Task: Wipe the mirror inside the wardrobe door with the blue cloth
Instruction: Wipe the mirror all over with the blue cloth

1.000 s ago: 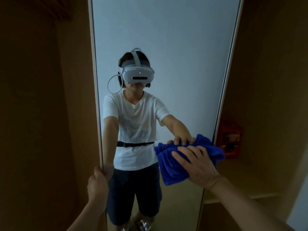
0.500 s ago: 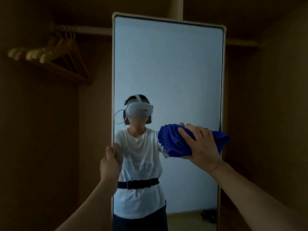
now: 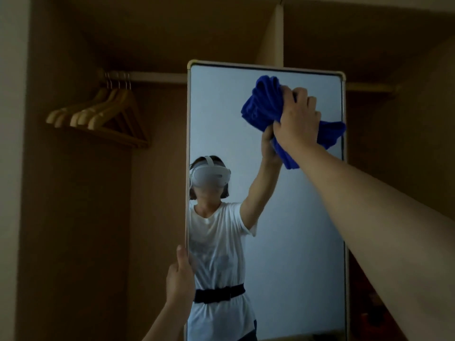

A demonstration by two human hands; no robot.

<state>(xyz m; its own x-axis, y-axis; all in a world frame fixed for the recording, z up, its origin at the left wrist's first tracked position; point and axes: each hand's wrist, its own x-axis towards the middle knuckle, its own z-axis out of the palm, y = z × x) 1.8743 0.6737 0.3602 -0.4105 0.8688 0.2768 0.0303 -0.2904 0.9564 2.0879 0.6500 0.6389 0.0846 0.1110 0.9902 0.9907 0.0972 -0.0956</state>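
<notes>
A tall mirror (image 3: 302, 242) with a pale frame stands in the middle of the dark wardrobe. My right hand (image 3: 296, 119) presses a bunched blue cloth (image 3: 262, 104) flat against the glass near the mirror's top right corner. My left hand (image 3: 181, 279) grips the mirror's left edge low down, thumb along the frame. The glass reflects a person in a white shirt and headset, with the raised arm mirrored behind the cloth.
Several wooden hangers (image 3: 103, 114) hang from a rail (image 3: 152, 76) at the upper left inside the wardrobe. A vertical divider panel (image 3: 272, 35) rises behind the mirror's top. Dark wardrobe walls lie on both sides.
My right hand has carried the blue cloth upward from mid-mirror to the top right area. The view has tilted up, showing the mirror's top edge. My left hand keeps its hold on the left edge.
</notes>
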